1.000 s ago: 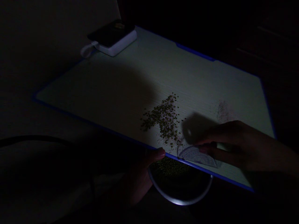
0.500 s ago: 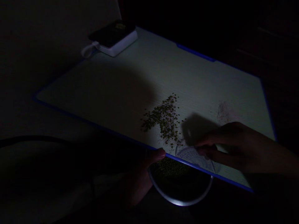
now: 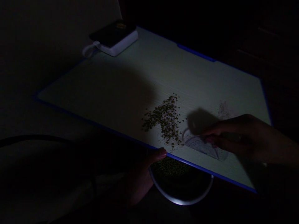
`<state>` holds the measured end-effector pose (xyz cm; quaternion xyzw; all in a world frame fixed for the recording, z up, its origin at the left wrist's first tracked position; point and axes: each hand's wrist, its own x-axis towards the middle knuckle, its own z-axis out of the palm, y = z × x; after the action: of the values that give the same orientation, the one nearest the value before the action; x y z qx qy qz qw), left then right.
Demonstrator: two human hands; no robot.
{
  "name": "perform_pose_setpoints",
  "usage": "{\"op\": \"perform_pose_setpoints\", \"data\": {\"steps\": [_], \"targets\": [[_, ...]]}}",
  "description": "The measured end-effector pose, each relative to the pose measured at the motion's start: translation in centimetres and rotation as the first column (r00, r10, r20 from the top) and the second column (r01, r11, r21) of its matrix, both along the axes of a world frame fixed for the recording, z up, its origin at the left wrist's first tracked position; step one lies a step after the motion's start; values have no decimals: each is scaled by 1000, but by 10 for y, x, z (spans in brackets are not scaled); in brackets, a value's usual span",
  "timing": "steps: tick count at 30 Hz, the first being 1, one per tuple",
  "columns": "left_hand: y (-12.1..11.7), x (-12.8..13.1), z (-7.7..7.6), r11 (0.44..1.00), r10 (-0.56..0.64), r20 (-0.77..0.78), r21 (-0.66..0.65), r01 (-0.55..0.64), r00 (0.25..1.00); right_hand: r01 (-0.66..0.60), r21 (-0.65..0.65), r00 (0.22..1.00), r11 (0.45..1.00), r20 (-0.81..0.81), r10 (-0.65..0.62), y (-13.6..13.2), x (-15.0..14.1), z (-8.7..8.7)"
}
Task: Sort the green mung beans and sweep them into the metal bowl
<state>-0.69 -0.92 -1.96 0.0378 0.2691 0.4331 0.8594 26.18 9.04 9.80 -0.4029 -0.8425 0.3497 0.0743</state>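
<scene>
A small pile of green beans [image 3: 167,119], likely mung beans, lies on a white board [image 3: 201,81] with a blue edge. My right hand [image 3: 243,137] is closed on a clear plastic protractor [image 3: 203,147], its straight edge near the board right of the beans. Below the board's near edge is a metal-rimmed bowl [image 3: 182,200] with more green beans [image 3: 173,166] inside. My left hand [image 3: 144,177] holds the bowl's left side, its thumb resting over the blue edge; its other fingers are hidden in the dark.
A white-sided block with a dark top and a strap loop [image 3: 114,39] rests on the board's far left corner. A pale pinkish patch of fine bits [image 3: 224,109] lies beyond my right hand. A dark cable [image 3: 35,137] curves at left. The surroundings are very dark.
My right hand has moved the protractor away from the near edge, slightly up and to the right. The left hand and bowl are nearly unmoved.
</scene>
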Motion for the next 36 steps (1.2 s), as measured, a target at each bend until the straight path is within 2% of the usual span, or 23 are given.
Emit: {"op": "perform_pose_setpoints", "data": {"steps": [4,10,16,19,23,28,36], "targets": [[2,1,4,1000,12,-33,4,-12,999,-64,-5,997,998,-31,63,-3,-13,-1],[3,-1,3,999,-13,-60,-42,11,998,-49,46,998,998,-27,50,-3,-12,4],[3,0,5,997,-19,-44,-81,15,999,-118,25,992,993,-49,119,-5,-17,3],[5,0,8,995,-20,-54,-100,14,998,-61,32,998,998,-7,62,-3,-13,1],[5,1,6,999,5,-58,-48,-8,998,9,102,1000,995,26,-12,-1,-3,2],[1,1,-2,998,-3,-30,-60,1,1000,-19,116,1000,993,-7,20,-4,-6,1],[1,1,0,998,20,-27,-52,-21,999,-73,137,997,988,-20,76,-5,-15,4]]}}
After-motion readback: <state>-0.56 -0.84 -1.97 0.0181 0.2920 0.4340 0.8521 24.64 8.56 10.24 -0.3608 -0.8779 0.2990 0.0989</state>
